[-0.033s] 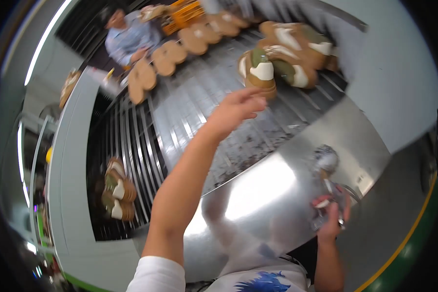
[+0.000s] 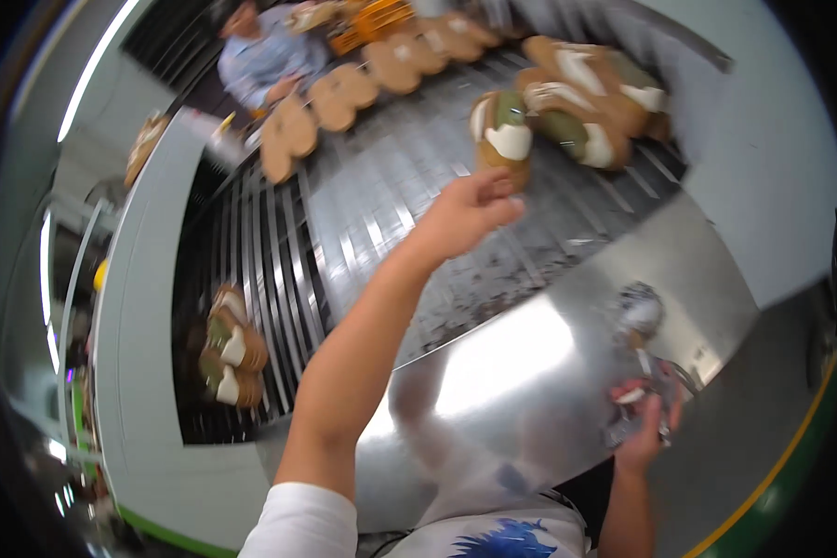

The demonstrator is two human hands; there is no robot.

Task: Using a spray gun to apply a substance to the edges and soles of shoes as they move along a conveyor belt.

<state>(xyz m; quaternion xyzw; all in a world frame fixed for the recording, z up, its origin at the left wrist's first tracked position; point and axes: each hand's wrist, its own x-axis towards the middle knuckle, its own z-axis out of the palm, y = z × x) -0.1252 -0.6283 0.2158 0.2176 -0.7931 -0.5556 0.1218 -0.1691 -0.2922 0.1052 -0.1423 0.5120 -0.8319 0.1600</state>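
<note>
Left hand (image 2: 474,214): fingers half-curled at the heel of a brown-and-white sneaker (image 2: 508,139); can't tell if pinching or just alongside. Sneaker's over the slatted conveyor (image 2: 372,191), heel toward wearer, toe away, long axis running outward. More brown sneakers (image 2: 581,98) just right. Right hand (image 2: 636,448): wrapped on a blurred metallic tool (image 2: 658,377) above the smooth metal surface (image 2: 693,270).

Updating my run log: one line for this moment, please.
left hand: at sneaker heel, contact unclear | right hand: holding blurred metal tool | more sneakers: alongside
</note>
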